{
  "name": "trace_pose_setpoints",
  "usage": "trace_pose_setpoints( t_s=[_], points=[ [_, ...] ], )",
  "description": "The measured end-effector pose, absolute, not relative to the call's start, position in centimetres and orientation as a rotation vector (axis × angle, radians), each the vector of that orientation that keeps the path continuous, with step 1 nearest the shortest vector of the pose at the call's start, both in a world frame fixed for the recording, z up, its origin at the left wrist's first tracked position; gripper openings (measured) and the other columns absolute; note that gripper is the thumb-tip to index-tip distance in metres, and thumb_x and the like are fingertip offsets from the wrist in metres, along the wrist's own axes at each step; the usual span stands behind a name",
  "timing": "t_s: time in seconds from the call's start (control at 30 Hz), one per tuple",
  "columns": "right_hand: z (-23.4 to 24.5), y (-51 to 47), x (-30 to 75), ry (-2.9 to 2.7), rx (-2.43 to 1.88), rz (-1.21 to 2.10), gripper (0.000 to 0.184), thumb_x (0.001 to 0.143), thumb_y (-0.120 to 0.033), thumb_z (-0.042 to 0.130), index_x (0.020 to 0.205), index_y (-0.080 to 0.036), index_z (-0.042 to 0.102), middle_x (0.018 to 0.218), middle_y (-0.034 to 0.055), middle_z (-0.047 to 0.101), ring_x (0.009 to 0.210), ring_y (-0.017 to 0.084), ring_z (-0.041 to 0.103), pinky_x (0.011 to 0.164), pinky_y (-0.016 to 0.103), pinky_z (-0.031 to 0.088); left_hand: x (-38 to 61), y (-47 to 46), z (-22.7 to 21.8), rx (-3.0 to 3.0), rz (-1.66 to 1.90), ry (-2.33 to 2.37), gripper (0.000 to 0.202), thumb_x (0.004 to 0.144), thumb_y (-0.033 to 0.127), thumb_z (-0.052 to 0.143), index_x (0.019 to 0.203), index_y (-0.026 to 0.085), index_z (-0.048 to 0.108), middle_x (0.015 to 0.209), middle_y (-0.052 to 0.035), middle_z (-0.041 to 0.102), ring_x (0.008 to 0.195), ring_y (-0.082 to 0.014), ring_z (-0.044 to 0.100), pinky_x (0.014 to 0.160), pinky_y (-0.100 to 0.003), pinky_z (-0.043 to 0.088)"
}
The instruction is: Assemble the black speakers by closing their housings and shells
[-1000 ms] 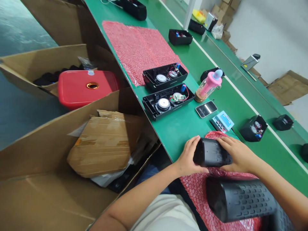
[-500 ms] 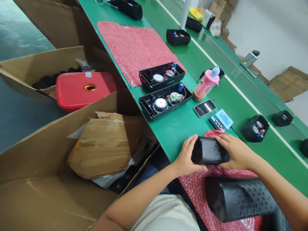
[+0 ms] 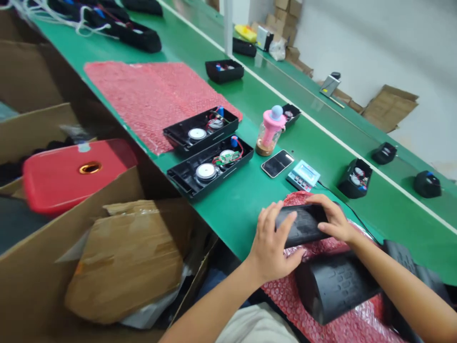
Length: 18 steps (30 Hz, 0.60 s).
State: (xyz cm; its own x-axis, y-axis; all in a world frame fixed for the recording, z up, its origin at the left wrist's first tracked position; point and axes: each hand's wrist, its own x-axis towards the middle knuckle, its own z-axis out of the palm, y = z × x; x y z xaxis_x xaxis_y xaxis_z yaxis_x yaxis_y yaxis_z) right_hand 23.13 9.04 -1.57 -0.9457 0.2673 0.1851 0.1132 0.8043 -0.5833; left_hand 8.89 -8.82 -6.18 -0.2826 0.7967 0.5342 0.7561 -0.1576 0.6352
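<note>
Both my hands grip a black speaker shell (image 3: 303, 225) just above a red bubble-wrap sheet (image 3: 285, 290) at the green bench's near edge. My left hand (image 3: 273, 243) covers its left end, fingers over the top. My right hand (image 3: 332, 216) clasps its right end. A larger black perforated speaker cover (image 3: 335, 283) lies on the bubble wrap right below my hands. Two open black speaker housings (image 3: 210, 162) with round drivers and wiring sit further left on the bench.
A pink bottle (image 3: 268, 129), a phone (image 3: 277, 163) and a small blue meter (image 3: 303, 174) stand beyond my hands. Open cardboard boxes (image 3: 124, 257) and a red plastic lid (image 3: 71, 171) are left of the bench. More black housings (image 3: 354, 178) lie on the conveyor.
The view has swung right and up, so everything sits further left. My left hand's fingers have slid further over the top of the shell; both hands keep their hold.
</note>
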Motion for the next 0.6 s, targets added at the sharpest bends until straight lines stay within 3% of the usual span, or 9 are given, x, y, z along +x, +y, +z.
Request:
trace_pose_setpoints(
  t_s=[0.1,0.2,0.27,0.37,0.47,0.6],
  points=[
    [-3.5,9.8,23.9,-2.540,-0.470,0.894,0.049,0.091,-0.060,0.033,0.112,-0.018,0.050,0.103,0.0092,0.060,0.095,0.021,0.059,0.082,0.039,0.050,9.7,-6.4,-2.7,2.069,1.004,1.974,0.057,0.085,0.041,0.050,0.137,0.021,0.035,0.141,-0.0137,0.040,0.134,-0.0322,0.028,0.113,-0.055,0.013],
    [-5.0,12.1,24.7,-2.444,-0.682,0.792,0.040,0.095,-0.049,0.038,0.107,-0.014,0.054,0.093,0.0059,0.060,0.082,0.015,0.060,0.074,0.034,0.052,10.2,-3.4,-1.1,2.004,0.477,1.904,0.075,0.079,0.055,0.056,0.143,0.024,0.029,0.150,-0.0156,0.027,0.137,-0.0413,0.018,0.107,-0.064,0.012],
    [-4.9,15.1,26.0,-2.424,-0.860,0.654,0.034,0.095,-0.043,0.044,0.107,-0.013,0.055,0.093,0.0046,0.060,0.079,0.014,0.060,0.072,0.033,0.052,10.0,-1.8,-0.9,1.959,0.305,1.871,0.088,0.070,0.062,0.062,0.144,0.029,0.026,0.150,-0.0183,0.026,0.132,-0.0471,0.026,0.101,-0.068,0.021],
    [-2.7,20.7,29.9,-2.453,-1.163,0.381,0.028,0.092,-0.037,0.051,0.107,-0.013,0.057,0.102,0.0062,0.059,0.090,0.016,0.059,0.080,0.037,0.051,8.8,-0.4,-0.8,1.957,0.225,1.842,0.099,0.062,0.064,0.068,0.144,0.030,0.024,0.143,-0.0200,0.037,0.123,-0.0451,0.041,0.095,-0.064,0.033],
    [-0.6,25.3,35.0,-2.520,-1.458,0.120,0.025,0.091,-0.034,0.053,0.109,-0.017,0.058,0.117,0.0082,0.056,0.106,0.020,0.054,0.093,0.043,0.045,7.4,0.4,-0.4,1.942,0.173,1.794,0.103,0.058,0.060,0.071,0.145,0.030,0.023,0.138,-0.0167,0.043,0.119,-0.0411,0.045,0.094,-0.059,0.037],
    [-1.2,28.3,39.0,-2.622,-1.762,-0.135,0.040,0.089,-0.033,0.056,0.125,-0.018,0.049,0.132,0.0105,0.045,0.119,0.027,0.046,0.098,0.052,0.040,5.6,1.9,0.0,1.900,0.152,1.710,0.102,0.060,0.057,0.070,0.145,0.029,0.022,0.132,-0.0118,0.047,0.116,-0.0334,0.049,0.096,-0.048,0.042]
  ],
)
